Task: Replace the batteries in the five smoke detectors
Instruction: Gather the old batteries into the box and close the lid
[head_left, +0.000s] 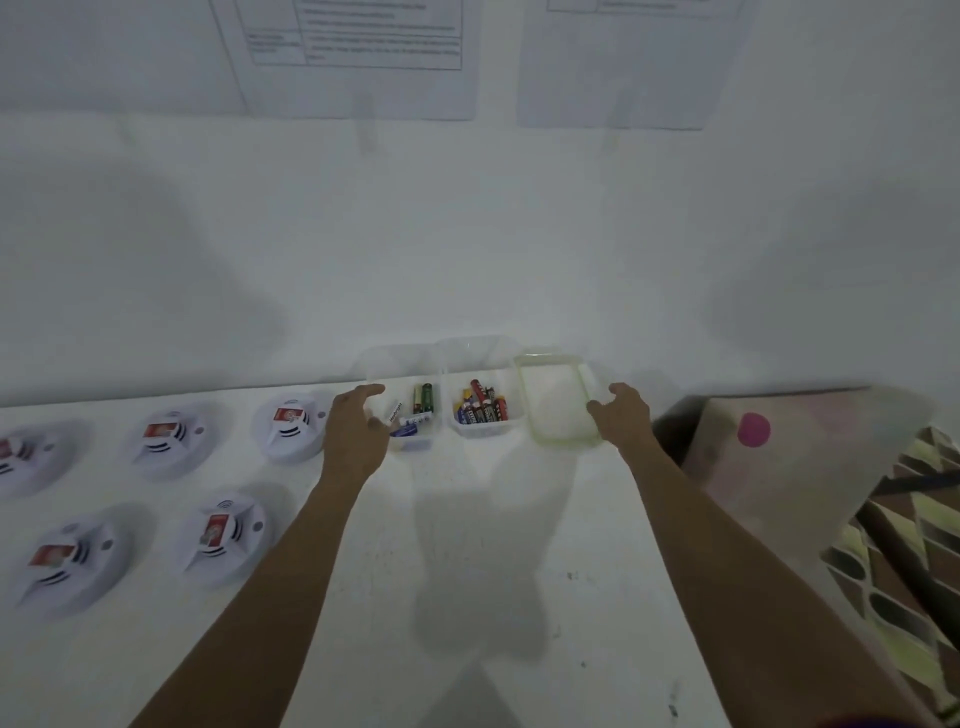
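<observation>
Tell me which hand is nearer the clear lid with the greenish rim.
Right. The right hand grips the lid at its right edge; the left hand holds the green-battery container, beyond the other battery container.

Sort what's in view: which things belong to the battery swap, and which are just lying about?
Job: five detectors; left tub, gripped by left hand; right tub; batteries in both; lid, held by right hand.
Lying about: wall sheets; box with pink dot.
</observation>
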